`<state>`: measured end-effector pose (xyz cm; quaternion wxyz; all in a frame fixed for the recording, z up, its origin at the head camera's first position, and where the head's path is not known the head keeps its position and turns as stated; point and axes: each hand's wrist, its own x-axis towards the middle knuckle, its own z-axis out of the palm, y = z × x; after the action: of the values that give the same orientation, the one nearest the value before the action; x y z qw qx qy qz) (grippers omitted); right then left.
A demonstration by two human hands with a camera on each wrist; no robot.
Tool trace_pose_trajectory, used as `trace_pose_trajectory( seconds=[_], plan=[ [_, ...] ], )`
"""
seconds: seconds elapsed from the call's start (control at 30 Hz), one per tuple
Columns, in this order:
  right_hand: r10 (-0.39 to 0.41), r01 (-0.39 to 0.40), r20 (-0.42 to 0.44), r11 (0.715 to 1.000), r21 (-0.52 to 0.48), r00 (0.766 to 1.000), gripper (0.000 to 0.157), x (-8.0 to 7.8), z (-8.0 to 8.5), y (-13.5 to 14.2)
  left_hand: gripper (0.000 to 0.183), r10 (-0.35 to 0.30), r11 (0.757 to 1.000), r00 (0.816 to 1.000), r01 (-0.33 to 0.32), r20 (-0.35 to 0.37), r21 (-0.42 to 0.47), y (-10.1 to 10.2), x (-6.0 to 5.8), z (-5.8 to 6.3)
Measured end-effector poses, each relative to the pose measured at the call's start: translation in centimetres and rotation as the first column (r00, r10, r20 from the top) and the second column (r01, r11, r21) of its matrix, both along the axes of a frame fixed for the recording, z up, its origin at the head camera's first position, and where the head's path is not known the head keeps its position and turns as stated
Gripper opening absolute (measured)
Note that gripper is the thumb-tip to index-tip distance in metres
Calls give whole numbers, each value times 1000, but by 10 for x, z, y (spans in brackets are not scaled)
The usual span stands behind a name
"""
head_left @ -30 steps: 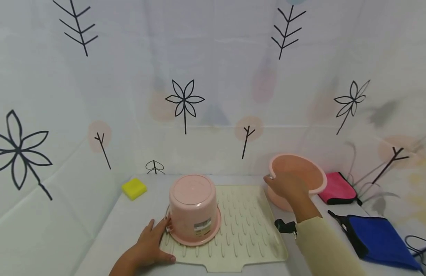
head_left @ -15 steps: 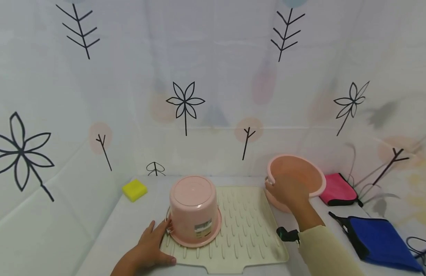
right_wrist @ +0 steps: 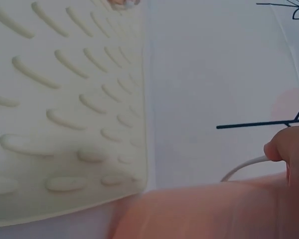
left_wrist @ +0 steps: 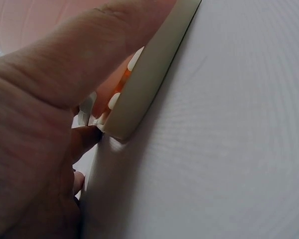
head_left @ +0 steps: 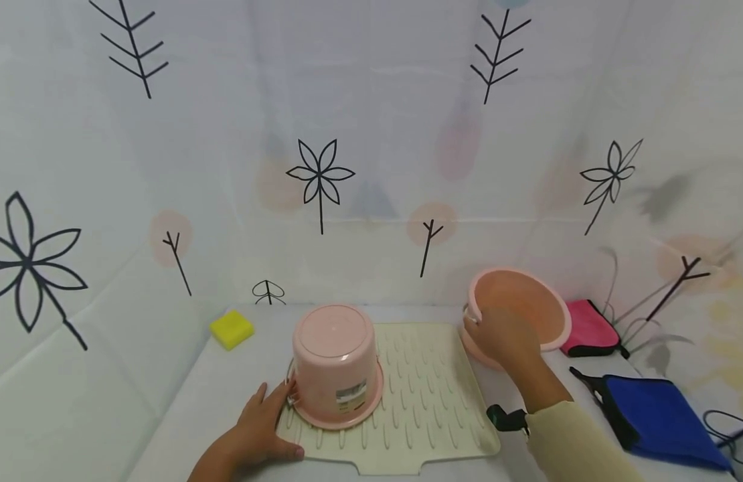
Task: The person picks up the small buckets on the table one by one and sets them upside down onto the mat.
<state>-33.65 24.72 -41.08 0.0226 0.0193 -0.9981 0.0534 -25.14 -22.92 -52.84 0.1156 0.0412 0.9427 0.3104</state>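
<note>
The step in hand looked to be the handling of the second bucket (head_left: pixel 515 273), just right of the ridged mat (head_left: pixel 422 408). The right hand (head_left: pixel 505 335) gripped its left rim, and in the right wrist view the thumb met a thin, pale handle (right_wrist: pixel 244 168). The rim sloped lower to the right; whether the base bore fully on the surface (head_left: pixel 173 428) was hard to tell behind the hand. The left hand (head_left: pixel 260 428) was spread, thumb at the mat's front left corner, fingers by the rim of the upturned bucket (head_left: pixel 334 361) standing on the mat. Any next move of the second bucket would call for a firm hold on that smooth rim and a steady mat. Both buckets looked like glossy pink plastic, round and tapered; the cream mat carried rows of slim raised ridges and had a thick, rounded edge.
</note>
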Motion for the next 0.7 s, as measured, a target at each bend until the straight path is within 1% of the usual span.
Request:
trace_pose_trajectory(
  seconds=[0.03,0.07,0.1,0.17,0.2,0.27,0.4,0.5,0.57,0.7],
  plan=[
    [0,0,-6,1000,-6,1000,48,2,0,0,142,-2,1000,1000,2,-1,1,0,0,0],
    [-17,17,-13,999,-36,1000,48,3,0,-1,141,-4,1000,1000,4,-2,4,0,1,0],
    [-50,47,-21,995,-90,999,52,5,0,-1,141,-4,1000,1000,4,-2,8,0,1,0],
    [-66,61,-34,991,-121,997,53,8,-1,-2,141,-6,1000,1000,6,-4,11,1,1,1],
    [-82,74,-46,985,-154,996,58,9,-1,-2,141,-6,1000,1000,6,-3,12,1,2,1],
    [-96,80,-75,977,-196,992,62,13,-1,-3,141,-8,1000,1000,8,-4,11,1,1,1],
    [-82,44,-168,974,-223,982,60,25,-1,-8,141,-8,1000,1000,8,-4,4,0,1,1],
    [-73,18,-233,973,-230,970,57,33,0,-12,141,-6,1000,1000,6,-6,5,0,1,2],
    [-73,10,-262,972,-236,962,58,38,1,-14,141,-6,1000,1000,6,-9,8,0,1,2],
    [-90,1,-306,960,-282,948,62,47,1,-17,141,-4,1000,1000,4,-7,12,0,1,1]
  ],
)
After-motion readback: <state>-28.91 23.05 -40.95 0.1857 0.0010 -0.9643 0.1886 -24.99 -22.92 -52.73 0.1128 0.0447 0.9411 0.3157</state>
